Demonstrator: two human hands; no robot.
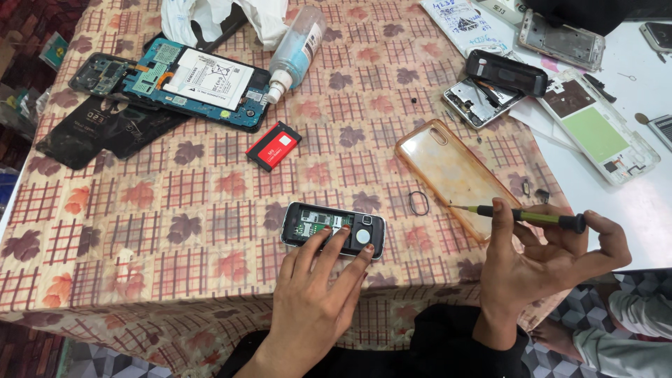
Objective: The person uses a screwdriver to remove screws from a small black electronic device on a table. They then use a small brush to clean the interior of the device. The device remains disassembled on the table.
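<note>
A small opened phone [334, 227] with its back off and green circuit board showing lies on the patterned tablecloth near the front edge. My left hand [315, 297] rests its fingertips on the phone's near side. My right hand [539, 269] holds a small green-handled screwdriver [525, 215] level, tip pointing left over a clear orange phone case [451, 175]. The screwdriver tip is apart from the small phone.
A red battery [274, 145], an opened tablet with white battery [199, 82], a dark back cover [98, 133], a clear liquid bottle [294, 49] and a black rubber ring [418, 203] lie on the cloth. Several dismantled phone frames [598, 126] lie right.
</note>
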